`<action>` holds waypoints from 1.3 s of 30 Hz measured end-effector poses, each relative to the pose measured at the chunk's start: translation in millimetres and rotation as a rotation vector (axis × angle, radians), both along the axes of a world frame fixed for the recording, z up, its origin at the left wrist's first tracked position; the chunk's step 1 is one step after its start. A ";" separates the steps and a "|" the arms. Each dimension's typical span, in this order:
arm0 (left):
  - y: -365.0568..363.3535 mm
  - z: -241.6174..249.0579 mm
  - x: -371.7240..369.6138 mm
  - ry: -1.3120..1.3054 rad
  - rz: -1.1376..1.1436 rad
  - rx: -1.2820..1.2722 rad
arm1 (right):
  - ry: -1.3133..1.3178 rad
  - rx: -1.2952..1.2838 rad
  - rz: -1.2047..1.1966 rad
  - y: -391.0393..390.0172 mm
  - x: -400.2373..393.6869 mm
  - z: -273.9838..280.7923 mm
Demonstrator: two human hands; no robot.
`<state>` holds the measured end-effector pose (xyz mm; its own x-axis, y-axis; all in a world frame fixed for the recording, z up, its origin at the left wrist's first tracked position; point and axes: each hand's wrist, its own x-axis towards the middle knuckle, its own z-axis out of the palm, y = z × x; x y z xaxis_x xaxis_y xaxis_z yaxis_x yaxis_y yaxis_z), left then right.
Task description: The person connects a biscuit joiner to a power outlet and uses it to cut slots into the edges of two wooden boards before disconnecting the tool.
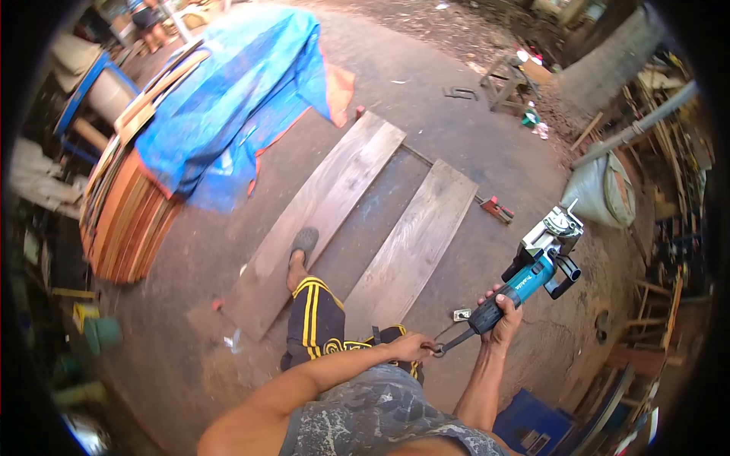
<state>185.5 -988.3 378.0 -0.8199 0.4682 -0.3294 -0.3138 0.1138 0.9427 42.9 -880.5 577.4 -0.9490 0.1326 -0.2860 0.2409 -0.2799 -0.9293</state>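
My right hand (502,318) is wrapped round the rear body of a teal and black Makita biscuit joiner (534,278), its silver fence pointing up and away from me. The black power cord (450,344) leaves the tool's back end, and my left hand (414,347) is closed on that cord near my lap. Two long wooden boards (353,178) lie side by side on the ground with a gap between them. My sandalled foot (304,242) rests on the left board. A red-handled bar clamp (496,210) sticks out beyond the right board (423,235).
A blue tarp (228,99) covers stacked curved timber (129,220) at left. A white socket box (461,314) lies near the tool. Behind are a metal clamp (460,93), a small wooden stand (503,85) and a filled sack (601,194). Another person (148,23) stands far left.
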 end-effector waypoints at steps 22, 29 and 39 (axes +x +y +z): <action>-463.2 67.2 -542.7 1.092 -0.838 -0.522 | -0.226 0.223 -0.846 -209.2 -58.4 122.6; -430.7 -1.2 -719.7 1.253 -1.224 -0.843 | -0.585 0.753 -0.852 -156.6 -12.0 56.6; -206.7 -200.8 -622.5 1.173 -1.738 -0.750 | -1.109 0.541 -0.996 -143.2 102.2 -108.3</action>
